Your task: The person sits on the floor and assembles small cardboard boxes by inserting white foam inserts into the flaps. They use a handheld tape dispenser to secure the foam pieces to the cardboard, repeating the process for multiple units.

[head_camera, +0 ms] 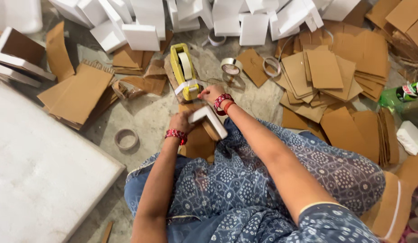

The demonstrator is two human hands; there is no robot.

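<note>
Left hand [179, 122] grips a white-edged cardboard corner [209, 120]; right hand [211, 93] pinches tape at the yellow dispenser [184, 72]. Tape could twist and stick crooked.

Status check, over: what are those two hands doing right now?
Left hand grips white L-shaped piece. Right hand at yellow tape dispenser, pulling tape. Cardboard sheets and tape rolls scattered around.

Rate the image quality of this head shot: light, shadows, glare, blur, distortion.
Head view: soft, even light, faint shadows beneath the left hand and right hand; white foam blocks and white slab nearly washed out; yellow tape dispenser sharp; wide-lens bowing at the edges; forearms near the camera loom large.
</note>
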